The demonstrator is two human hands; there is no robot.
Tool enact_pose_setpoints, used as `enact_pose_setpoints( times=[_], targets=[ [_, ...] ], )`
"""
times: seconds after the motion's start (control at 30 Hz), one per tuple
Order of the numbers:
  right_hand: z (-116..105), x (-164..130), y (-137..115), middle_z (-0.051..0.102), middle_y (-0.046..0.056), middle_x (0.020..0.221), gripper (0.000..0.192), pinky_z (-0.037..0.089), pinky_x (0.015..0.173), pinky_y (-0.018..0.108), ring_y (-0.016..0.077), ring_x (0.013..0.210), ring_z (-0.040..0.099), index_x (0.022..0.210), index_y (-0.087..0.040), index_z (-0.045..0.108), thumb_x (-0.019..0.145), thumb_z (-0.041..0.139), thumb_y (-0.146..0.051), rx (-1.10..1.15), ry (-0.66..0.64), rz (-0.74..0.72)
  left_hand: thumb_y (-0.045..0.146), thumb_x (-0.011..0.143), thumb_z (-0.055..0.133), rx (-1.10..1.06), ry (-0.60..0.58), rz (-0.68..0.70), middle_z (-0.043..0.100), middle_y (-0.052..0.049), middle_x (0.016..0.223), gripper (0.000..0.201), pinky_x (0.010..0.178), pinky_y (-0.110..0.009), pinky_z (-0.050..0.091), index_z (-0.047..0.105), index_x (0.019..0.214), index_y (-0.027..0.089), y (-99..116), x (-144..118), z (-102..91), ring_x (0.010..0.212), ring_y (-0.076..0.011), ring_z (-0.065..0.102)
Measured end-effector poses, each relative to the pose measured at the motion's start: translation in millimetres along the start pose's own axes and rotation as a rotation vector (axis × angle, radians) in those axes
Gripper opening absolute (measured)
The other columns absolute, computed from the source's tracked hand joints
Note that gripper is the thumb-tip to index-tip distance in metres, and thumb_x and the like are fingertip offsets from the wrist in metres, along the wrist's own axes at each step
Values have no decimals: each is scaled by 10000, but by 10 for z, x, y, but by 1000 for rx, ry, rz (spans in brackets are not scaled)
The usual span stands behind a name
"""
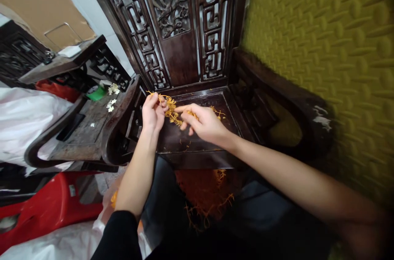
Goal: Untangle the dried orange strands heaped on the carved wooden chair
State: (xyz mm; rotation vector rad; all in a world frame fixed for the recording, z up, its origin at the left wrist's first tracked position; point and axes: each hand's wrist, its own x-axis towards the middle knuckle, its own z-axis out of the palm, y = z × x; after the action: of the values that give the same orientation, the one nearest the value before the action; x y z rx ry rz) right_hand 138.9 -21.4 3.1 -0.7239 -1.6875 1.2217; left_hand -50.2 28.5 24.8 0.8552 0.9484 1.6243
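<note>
**Both hands working a tangle of orange strands on a carved chair seat**

You are looking down at the dark wooden seat (197, 145) of a carved chair, its fretwork back (172, 18) rising at the far side. Your left hand (153, 113) is at the seat's left, fingers closed in a narrow grip on a cluster of thin orange strands (171, 111) — the cluster hangs between your two hands, just above the seat. Your right hand (205, 122) lies just right of it, palm down, index finger stretched out and touching the strands; whether that grip actually pinches them I cannot tell. A few loose strands (217, 112) rest on the seat just beyond the right hand.

Near you, below the seat's front edge, a larger orange heap (206, 192) sits in shadow. To the left stands a second dark wooden chair (89, 124) with small white flowers (111, 104) on it — and a red plastic stool (49, 204) lies nearer, lower left. A yellow textured wall (323, 46) fills the right.
</note>
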Motion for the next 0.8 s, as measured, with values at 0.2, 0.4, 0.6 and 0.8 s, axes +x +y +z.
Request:
enact_pose_setpoints(
  times=[0.2, 0.4, 0.6, 0.8],
  targets=[
    [-102, 190, 249, 731, 80, 950, 328, 531, 642, 306, 171, 725, 652, 1094, -178, 695, 927, 623, -451, -60, 275, 85, 370, 801, 768, 4, -109, -21, 541, 30, 691, 377, 473, -190, 374, 440, 734, 197, -19, -248, 142, 526, -58, 478],
    [-167, 197, 173, 723, 66, 944, 207, 479, 835, 360, 212, 852, 638, 915, -194, 696, 923, 653, -397, -388, 274, -143, 409, 791, 798, 124, -202, 29, 643, 19, 744, 302, 403, -174, 268, 598, 837, 186, -91, -319, 213, 433, -17, 380],
    [-219, 184, 110, 626, 8, 737, 279, 404, 683, 296, 153, 668, 539, 788, -198, 582, 987, 529, -386, -315, 137, -155, 372, 684, 874, 362, -319, 94, 723, -49, 879, 375, 698, -241, 515, 754, 987, 187, -174, -312, 200, 752, -131, 645],
    [-169, 54, -123, 600, 9, 673, 292, 386, 621, 285, 136, 623, 520, 707, -202, 500, 958, 562, -337, -350, 137, -152, 332, 715, 822, 383, 143, 240, 638, 7, 654, 242, 617, -220, 465, 668, 693, 146, -203, 47, -85, 598, -91, 559]
  ],
)
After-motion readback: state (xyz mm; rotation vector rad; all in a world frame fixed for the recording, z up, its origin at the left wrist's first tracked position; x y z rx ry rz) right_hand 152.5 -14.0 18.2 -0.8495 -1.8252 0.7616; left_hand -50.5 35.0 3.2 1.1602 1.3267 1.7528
